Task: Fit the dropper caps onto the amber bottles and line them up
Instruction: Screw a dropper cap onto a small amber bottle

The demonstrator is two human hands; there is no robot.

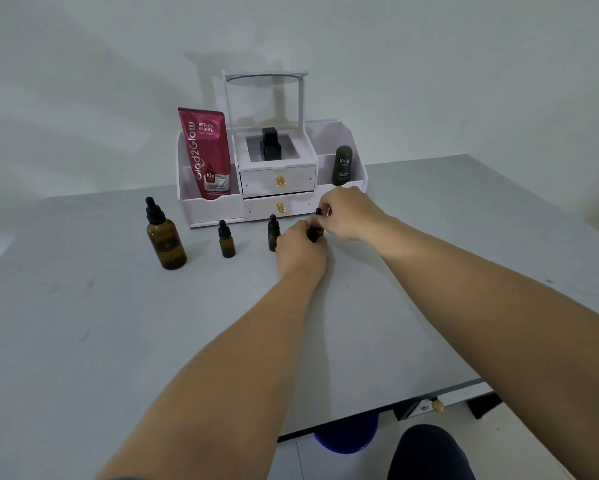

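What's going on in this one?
A person at the table is capping the held bottle: the left hand grips its body and the right hand pinches the dropper cap on top. To its left, three capped ones stand in a rough row: the large bottle, the middle bottle and the third bottle. An organizer stands behind.

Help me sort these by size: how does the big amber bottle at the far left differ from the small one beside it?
The big amber bottle is far taller and wider than the small amber bottle. The big bottle's dropper cap is longer than the small bottle's cap. The big one's base sits nearer the camera than the small one's. Both stand upright, black-capped, untouched.
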